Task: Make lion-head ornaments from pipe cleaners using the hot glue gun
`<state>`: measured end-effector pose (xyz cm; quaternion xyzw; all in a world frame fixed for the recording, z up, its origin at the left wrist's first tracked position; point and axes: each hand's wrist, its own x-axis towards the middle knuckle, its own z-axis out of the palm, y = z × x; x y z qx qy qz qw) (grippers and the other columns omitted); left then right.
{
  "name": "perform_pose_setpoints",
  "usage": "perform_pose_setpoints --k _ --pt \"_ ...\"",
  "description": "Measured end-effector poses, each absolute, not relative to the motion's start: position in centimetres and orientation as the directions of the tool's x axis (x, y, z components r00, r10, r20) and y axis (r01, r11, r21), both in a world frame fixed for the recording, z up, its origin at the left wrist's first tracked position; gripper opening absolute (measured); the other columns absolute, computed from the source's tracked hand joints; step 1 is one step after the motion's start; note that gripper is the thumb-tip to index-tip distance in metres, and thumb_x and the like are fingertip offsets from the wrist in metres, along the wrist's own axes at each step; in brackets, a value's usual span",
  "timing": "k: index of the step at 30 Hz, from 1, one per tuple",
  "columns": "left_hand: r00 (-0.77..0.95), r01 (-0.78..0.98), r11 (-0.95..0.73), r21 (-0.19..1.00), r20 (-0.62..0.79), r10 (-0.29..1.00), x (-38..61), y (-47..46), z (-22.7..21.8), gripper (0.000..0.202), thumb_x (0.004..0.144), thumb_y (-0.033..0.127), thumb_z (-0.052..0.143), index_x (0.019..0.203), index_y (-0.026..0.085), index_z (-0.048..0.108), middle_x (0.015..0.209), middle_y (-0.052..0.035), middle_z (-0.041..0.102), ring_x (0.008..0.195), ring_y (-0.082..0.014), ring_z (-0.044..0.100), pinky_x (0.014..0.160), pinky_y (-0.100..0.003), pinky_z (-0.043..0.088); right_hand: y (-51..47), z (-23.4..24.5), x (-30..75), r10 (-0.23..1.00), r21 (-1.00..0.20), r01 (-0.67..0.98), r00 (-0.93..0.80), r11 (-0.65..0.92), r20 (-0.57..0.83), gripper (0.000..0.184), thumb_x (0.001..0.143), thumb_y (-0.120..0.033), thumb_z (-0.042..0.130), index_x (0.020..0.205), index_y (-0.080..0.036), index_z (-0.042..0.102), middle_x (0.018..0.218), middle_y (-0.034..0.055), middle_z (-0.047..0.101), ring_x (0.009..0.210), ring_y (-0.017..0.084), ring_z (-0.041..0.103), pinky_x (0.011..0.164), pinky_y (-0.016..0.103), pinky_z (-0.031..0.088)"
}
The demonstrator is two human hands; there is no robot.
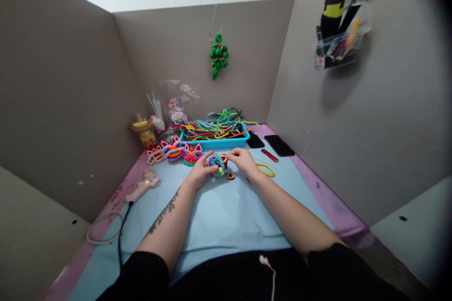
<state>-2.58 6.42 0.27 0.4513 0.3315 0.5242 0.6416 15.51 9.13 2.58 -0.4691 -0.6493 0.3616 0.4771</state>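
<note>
My left hand point(199, 170) is closed around a small fuzzy pipe-cleaner animal head point(216, 163) in blue, purple and orange, thumb in front. At the head's right side, my right hand point(241, 159) pinches a red-and-yellow ear-shaped piece point(225, 160); whether that piece is fixed to the head cannot be seen. A similar red-and-cream piece point(230, 176) lies on the blue cloth just below. Left of my hands sit a pink-and-orange animal head point(192, 153), a purple-and-orange one point(173, 149) and a cream-and-red one point(155, 154).
A pink glue gun point(144, 186) lies at left, its cord trailing. Behind stands a blue tray point(215, 143) heaped with pipe cleaners. At right are two black phones, one nearer the edge point(279, 145), a red tool point(270, 155) and a yellow loop point(267, 170). Grey partitions enclose the table.
</note>
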Motion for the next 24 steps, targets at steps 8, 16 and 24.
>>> perform_pose_setpoints --k 8,16,24 --pt "0.235 -0.378 0.038 0.925 0.056 0.97 -2.6 6.5 0.2 0.084 0.054 0.015 0.08 0.129 0.015 0.042 0.101 -0.0114 0.066 0.087 -0.0219 0.064 0.081 -0.035 0.047 9.5 2.1 15.5 0.954 -0.917 0.263 -0.105 0.3 0.282 0.025 0.065 -0.039 0.059 0.057 -0.016 0.057 0.054 -0.0011 0.052 0.053 0.011 0.043 0.053 0.024 0.035" --pt "0.24 -0.397 0.032 0.917 0.07 0.968 -2.5 6.5 0.2 0.082 0.057 0.015 0.079 0.13 0.016 0.041 0.099 -0.0092 0.066 0.086 -0.0195 0.063 0.081 -0.033 0.046 8.9 3.5 16.4 0.981 -0.967 0.165 -0.061 0.194 0.186 0.043 0.071 -0.056 0.052 0.074 -0.015 0.065 0.067 0.0041 0.058 0.058 0.012 0.043 0.047 0.022 0.031" --pt "0.218 -0.393 0.028 0.919 0.064 0.974 -2.2 6.4 0.5 0.084 0.054 0.016 0.081 0.128 0.016 0.043 0.097 -0.0087 0.066 0.084 -0.02 0.063 0.08 -0.034 0.046 9.2 2.7 16.1 0.969 -0.955 0.176 -0.104 0.238 0.223 0.035 0.067 -0.049 0.059 0.073 -0.015 0.065 0.064 0.0028 0.058 0.059 0.013 0.045 0.048 0.023 0.032"
